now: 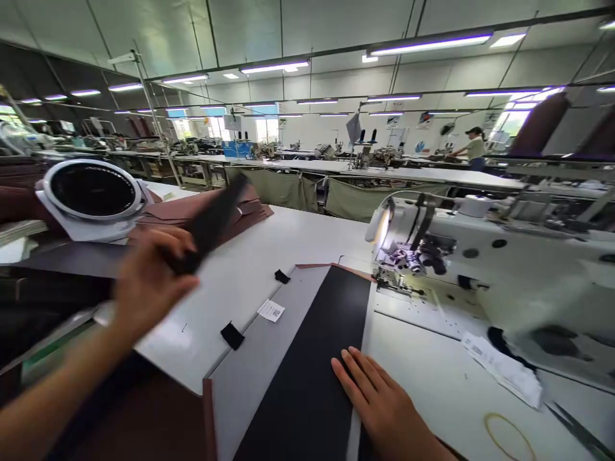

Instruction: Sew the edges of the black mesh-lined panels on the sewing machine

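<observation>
My left hand (pixel 154 282) is raised over the left of the table, its fingers closed on a dark strip (pixel 216 214) that is blurred by motion. Flat on a long black panel (pixel 312 358) lies my right hand (pixel 375 403), fingers extended near the panel's right edge. Under the black panel is a grey piece (pixel 254 358) with brown edging. A white label (pixel 271 311) and two small black tabs (pixel 233 335) sit along the grey piece's left edge. The panel's far end is beside the sewing machine's needle area (pixel 398 282).
The white sewing machine (pixel 538 269) fills the right side. Near it are white labels (pixel 504 371), a yellow ring (pixel 509 435) and scissors (pixel 579 429). Brown pieces (pixel 192 214) and a round fan (pixel 93 192) stand at the left. A person (pixel 475 148) is far behind.
</observation>
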Available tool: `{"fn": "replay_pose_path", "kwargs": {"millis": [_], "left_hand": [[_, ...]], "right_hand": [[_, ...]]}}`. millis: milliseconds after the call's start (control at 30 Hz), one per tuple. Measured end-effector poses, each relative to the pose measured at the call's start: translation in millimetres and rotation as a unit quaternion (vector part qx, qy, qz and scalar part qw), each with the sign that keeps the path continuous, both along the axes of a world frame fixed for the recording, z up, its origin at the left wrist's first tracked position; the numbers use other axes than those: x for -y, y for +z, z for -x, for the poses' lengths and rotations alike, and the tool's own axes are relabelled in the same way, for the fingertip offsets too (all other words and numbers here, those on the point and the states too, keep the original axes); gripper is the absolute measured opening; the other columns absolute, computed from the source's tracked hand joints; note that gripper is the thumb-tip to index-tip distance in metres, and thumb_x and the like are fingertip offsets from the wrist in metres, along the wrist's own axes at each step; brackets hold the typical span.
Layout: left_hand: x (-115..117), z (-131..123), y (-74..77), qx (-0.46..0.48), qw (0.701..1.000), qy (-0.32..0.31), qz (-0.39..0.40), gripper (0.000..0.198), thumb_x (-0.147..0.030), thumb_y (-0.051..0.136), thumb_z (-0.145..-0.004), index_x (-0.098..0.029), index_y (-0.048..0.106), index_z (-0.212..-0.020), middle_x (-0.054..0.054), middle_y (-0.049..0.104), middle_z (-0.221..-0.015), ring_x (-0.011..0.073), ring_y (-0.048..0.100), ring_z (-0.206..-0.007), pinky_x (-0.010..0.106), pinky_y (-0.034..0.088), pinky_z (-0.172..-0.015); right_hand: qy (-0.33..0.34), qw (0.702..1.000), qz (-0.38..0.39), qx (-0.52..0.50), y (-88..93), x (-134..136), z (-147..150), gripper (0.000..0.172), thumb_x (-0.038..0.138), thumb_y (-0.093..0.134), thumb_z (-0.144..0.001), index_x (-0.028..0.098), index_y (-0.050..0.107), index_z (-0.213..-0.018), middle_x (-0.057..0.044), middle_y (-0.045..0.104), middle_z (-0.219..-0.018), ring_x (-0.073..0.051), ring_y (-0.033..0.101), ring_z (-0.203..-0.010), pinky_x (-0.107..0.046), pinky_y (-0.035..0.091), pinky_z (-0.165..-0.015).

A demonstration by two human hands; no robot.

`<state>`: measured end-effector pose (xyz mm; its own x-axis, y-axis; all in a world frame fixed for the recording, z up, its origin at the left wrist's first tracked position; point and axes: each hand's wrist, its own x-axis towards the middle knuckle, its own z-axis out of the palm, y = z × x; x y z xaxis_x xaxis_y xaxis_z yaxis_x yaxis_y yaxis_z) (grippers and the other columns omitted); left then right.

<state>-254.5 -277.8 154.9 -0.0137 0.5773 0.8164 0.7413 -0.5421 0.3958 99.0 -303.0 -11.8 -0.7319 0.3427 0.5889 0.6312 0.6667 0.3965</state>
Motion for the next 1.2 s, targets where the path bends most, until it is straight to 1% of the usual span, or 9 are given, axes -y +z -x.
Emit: {"fn": "replay_pose_path", "kwargs": {"millis": [33, 100, 200, 267, 567, 767, 900, 1033, 1200], "left_hand": [[0.2, -26.1, -20.1, 0.014, 0.995, -0.099, 0.003, 0.046, -0.064, 0.062, -0.075, -0.022, 0.043, -0.079, 0.0, 0.05, -0.086, 0.0178, 0.049, -0.084, 0.032, 0.042, -0.077], [2.9, -71.3, -61.6, 0.052, 0.971, -0.216, 0.093, 0.032, -0.05, 0.058, -0.085, -0.021, 0.044, -0.085, 0.002, 0.049, -0.089, 0.017, 0.049, -0.084, 0.029, 0.042, -0.073], [10.8, -110.3, -109.6, 0.033, 0.939, -0.276, 0.202, 0.036, -0.053, 0.059, -0.084, -0.02, 0.045, -0.09, 0.005, 0.049, -0.095, 0.0176, 0.049, -0.086, 0.028, 0.042, -0.074], [16.7, -118.2, -125.9, 0.017, 0.925, -0.292, 0.242, 0.039, -0.056, 0.058, -0.083, -0.02, 0.045, -0.089, 0.006, 0.049, -0.098, 0.0189, 0.049, -0.09, 0.029, 0.041, -0.079], [27.7, -120.1, -124.2, 0.041, 0.896, -0.286, 0.338, 0.042, -0.063, 0.05, -0.083, -0.022, 0.05, -0.087, 0.005, 0.054, -0.1, 0.0212, 0.053, -0.094, 0.029, 0.042, -0.082], [14.2, -119.7, -130.0, 0.044, 0.891, -0.191, 0.409, 0.019, -0.037, 0.059, -0.078, -0.02, 0.049, -0.077, 0.003, 0.056, -0.087, 0.0197, 0.055, -0.086, 0.03, 0.043, -0.079], [6.1, -111.1, -124.1, 0.033, 0.894, -0.142, 0.423, 0.01, -0.026, 0.056, -0.075, -0.02, 0.048, -0.076, 0.003, 0.055, -0.085, 0.02, 0.056, -0.085, 0.031, 0.045, -0.076], [15.1, -115.6, -113.8, -0.122, 0.918, -0.126, 0.356, 0.014, -0.006, 0.042, -0.072, -0.02, 0.045, -0.071, 0.002, 0.055, -0.083, 0.0171, 0.056, -0.075, 0.028, 0.044, -0.068], [56.9, -152.8, -138.2, -0.377, 0.851, -0.134, 0.34, 0.023, 0.0, 0.045, -0.067, -0.019, 0.058, -0.068, 0.009, 0.061, -0.075, 0.0196, 0.057, -0.06, 0.028, 0.039, -0.052]], "right_hand": [[-0.004, 1.0, 0.005, -0.01, -2.7, 2.8, -2.9, 0.043, 0.01, 0.036, -0.087, 0.011, 0.057, -0.125, -0.01, 0.061, -0.123, -0.026, 0.056, -0.115, -0.034, 0.053, -0.089], [-0.014, 1.0, 0.013, -0.019, -8.0, 6.4, -8.1, 0.046, 0.007, 0.036, -0.086, 0.012, 0.055, -0.128, -0.01, 0.06, -0.125, -0.026, 0.054, -0.117, -0.035, 0.052, -0.09], [-0.018, 0.999, 0.026, -0.024, -13.6, 8.1, -12.8, 0.047, 0.009, 0.037, -0.087, 0.012, 0.052, -0.131, -0.01, 0.058, -0.128, -0.027, 0.051, -0.12, -0.036, 0.051, -0.093], [-0.02, 0.999, 0.032, -0.039, -15.8, 7.8, -13.7, 0.045, 0.012, 0.039, -0.088, 0.012, 0.052, -0.132, -0.01, 0.057, -0.129, -0.027, 0.05, -0.121, -0.037, 0.049, -0.094], [-0.023, 0.997, 0.041, -0.063, -13.0, 9.5, -12.7, 0.042, 0.013, 0.036, -0.092, 0.013, 0.053, -0.13, -0.01, 0.059, -0.126, -0.026, 0.05, -0.12, -0.037, 0.049, -0.094], [-0.024, 0.995, 0.024, -0.096, -12.4, 7.2, -9.9, 0.04, 0.013, 0.032, -0.095, 0.014, 0.058, -0.124, -0.008, 0.062, -0.12, -0.024, 0.055, -0.115, -0.036, 0.051, -0.09], [-0.024, 0.995, 0.028, -0.093, -12.8, 6.8, -9.5, 0.04, 0.01, 0.033, -0.093, 0.013, 0.058, -0.124, -0.009, 0.063, -0.12, -0.025, 0.056, -0.114, -0.037, 0.053, -0.089], [-0.015, 0.995, 0.032, -0.094, -11.8, 7.4, -9.8, 0.041, 0.007, 0.033, -0.091, 0.012, 0.058, -0.122, -0.012, 0.063, -0.119, -0.026, 0.056, -0.114, -0.039, 0.053, -0.09], [-0.027, 0.993, 0.063, -0.093, -2.3, 5.1, -9.5, 0.037, 0.01, 0.04, -0.09, 0.012, 0.056, -0.124, -0.024, 0.034, -0.144, -0.036, 0.032, -0.134, -0.048, 0.045, -0.099]]}}
